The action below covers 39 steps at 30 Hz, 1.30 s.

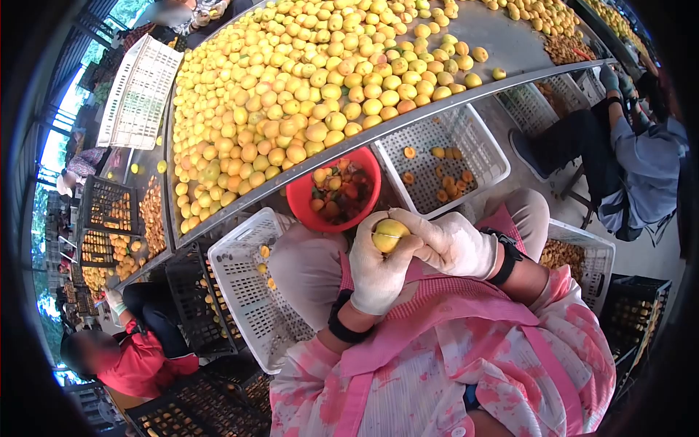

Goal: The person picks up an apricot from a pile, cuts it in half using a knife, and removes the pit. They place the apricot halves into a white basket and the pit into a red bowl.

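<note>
My left hand [378, 273], in a white glove, is closed around a yellow apricot [390, 234] held over my lap. My right hand [451, 244], also gloved, presses against the fruit from the right, fingers curled at its side; whether it holds a tool is hidden. Just beyond my hands stands a red bucket [302, 198] with mixed fruit pieces. A large heap of yellow apricots [291, 95] covers the metal table [502, 44] in front of me.
A white crate [480, 149] with a few apricot halves sits right of the bucket; another white crate [247, 291] lies at my left knee. A person in red [138, 357] sits at lower left, another in blue [641, 167] at right. Black crates [109, 207] of fruit stand around.
</note>
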Each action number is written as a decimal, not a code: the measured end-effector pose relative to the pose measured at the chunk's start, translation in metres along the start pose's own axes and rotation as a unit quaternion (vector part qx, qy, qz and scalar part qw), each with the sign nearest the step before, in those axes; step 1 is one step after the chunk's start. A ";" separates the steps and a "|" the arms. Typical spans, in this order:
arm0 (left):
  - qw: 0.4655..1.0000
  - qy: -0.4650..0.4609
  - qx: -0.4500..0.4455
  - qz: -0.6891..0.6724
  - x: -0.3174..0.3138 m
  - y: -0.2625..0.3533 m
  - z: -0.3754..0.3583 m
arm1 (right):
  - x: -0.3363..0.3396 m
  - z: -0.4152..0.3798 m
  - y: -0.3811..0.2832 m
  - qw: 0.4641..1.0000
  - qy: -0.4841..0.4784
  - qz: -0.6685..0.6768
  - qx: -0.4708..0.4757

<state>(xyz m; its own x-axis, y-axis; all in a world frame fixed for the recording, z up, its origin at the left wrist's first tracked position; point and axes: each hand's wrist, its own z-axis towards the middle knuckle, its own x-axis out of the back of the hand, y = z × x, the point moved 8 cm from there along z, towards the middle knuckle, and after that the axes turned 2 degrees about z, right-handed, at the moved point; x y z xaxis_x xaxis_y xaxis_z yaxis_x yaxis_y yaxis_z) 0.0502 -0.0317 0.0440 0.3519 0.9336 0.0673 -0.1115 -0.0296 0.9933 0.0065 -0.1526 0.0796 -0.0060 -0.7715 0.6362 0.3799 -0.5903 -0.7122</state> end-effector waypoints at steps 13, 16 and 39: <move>0.996 -0.067 0.056 0.028 -0.007 -0.006 0.006 | 0.004 -0.007 0.023 0.997 -0.035 0.065 -0.038; 0.998 -0.028 0.043 0.035 -0.001 -0.013 0.010 | -0.001 -0.009 0.021 0.995 -0.025 0.042 -0.090; 0.865 -0.177 0.302 -0.359 -0.005 -0.038 -0.009 | -0.024 -0.006 0.045 0.958 0.055 0.275 -0.052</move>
<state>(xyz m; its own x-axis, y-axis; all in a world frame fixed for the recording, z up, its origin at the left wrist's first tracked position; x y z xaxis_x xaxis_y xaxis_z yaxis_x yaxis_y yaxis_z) 0.0439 -0.0318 0.0053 0.4040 0.6232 -0.6697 0.7225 0.2317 0.6514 0.0180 -0.1620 0.0309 0.0685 -0.9899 0.1242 0.2601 -0.1025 -0.9601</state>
